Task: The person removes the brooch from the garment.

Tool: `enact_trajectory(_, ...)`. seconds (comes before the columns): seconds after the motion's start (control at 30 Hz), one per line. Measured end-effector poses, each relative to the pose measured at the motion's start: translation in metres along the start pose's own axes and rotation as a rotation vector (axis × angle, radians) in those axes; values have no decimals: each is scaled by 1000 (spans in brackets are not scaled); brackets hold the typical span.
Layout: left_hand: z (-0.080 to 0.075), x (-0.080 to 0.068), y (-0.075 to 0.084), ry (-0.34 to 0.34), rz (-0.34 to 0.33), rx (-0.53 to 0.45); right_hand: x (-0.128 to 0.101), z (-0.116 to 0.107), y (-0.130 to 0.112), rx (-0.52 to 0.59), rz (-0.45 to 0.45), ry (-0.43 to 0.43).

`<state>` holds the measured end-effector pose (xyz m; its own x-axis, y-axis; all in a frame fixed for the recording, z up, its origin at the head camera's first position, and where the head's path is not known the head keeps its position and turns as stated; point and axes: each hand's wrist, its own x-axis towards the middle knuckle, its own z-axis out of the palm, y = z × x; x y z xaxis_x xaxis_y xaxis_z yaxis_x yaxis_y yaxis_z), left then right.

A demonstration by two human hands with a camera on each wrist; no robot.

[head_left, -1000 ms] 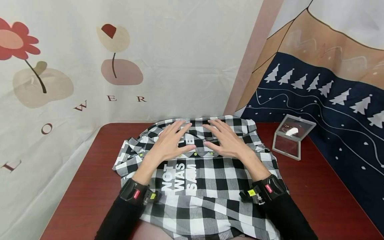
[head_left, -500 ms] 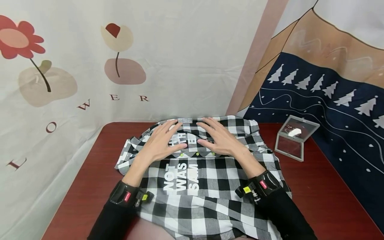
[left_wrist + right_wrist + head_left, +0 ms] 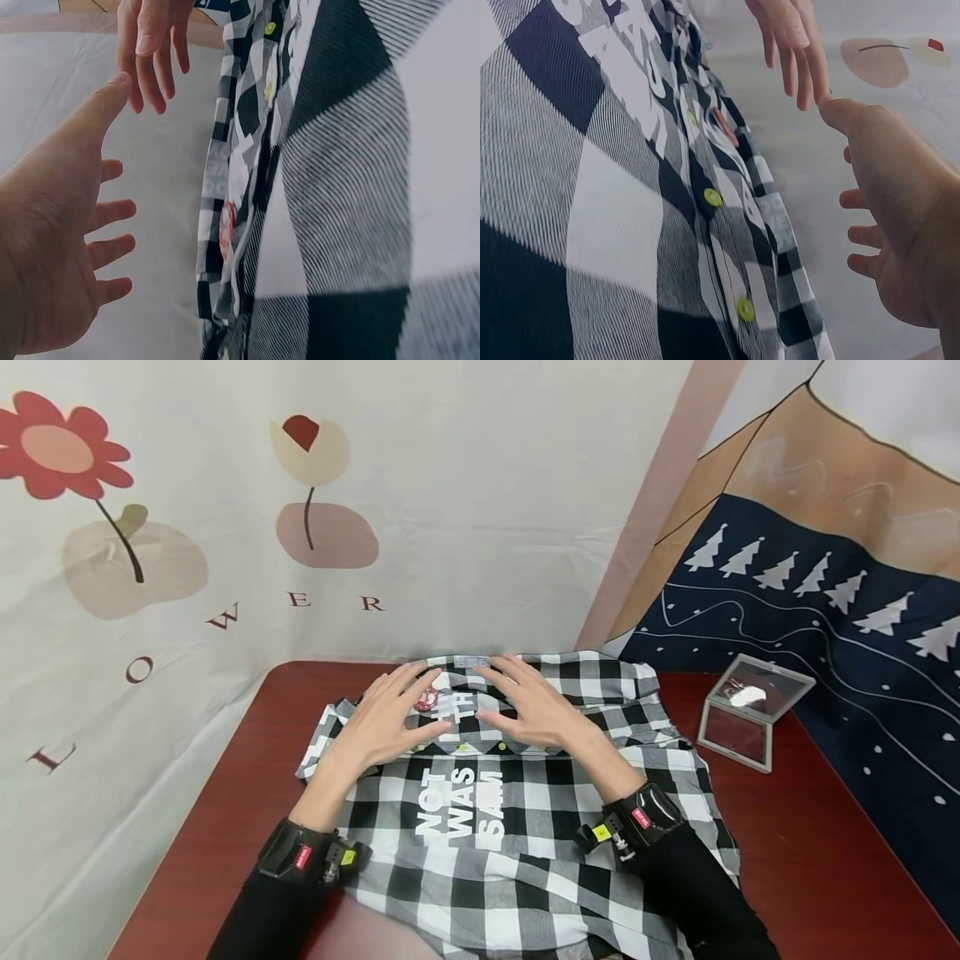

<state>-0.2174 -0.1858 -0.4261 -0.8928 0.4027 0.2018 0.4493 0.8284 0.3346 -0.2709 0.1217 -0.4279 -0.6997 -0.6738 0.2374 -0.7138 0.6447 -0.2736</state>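
A black, grey and white checked shirt (image 3: 525, 802) lies across the table, with white lettering (image 3: 459, 810) on it and a row of yellow-green buttons (image 3: 713, 197). My left hand (image 3: 386, 718) hovers above its left upper part, fingers spread and relaxed, holding nothing. On the other side my right hand (image 3: 536, 706) is held over the cloth in the same way, palm down and thumb toward the left hand. Both wrist views show a gap between the hands and the fabric. A round red patch (image 3: 426, 698) shows beside the left fingers.
To the right of the shirt an open hinged case (image 3: 738, 727) with a clear lid stands on the reddish-brown table (image 3: 810, 860). A printed cloth with flowers and letters (image 3: 480, 510) hangs behind the table, and a navy one with trees (image 3: 817, 643) hangs at the right.
The hands have drifted a little left and toward the body over the shirt, fingers still spread. The head view has shifted slightly; the shirt and case keep their places on the table.
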Motion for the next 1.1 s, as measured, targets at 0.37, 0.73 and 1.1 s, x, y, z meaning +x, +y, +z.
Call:
enact_trajectory(0.37,-4,-7,-24,-19,-63,-50,18,12,-15,4,-33,-27)
enact_trajectory(0.73,-6,-9,-45,-10,-90,-82,35,22,-26,11,-42,-54)
enact_trajectory(1.1,-5,-10,-50,-56,-122,-149,56,40,-31,13,-82,-58)
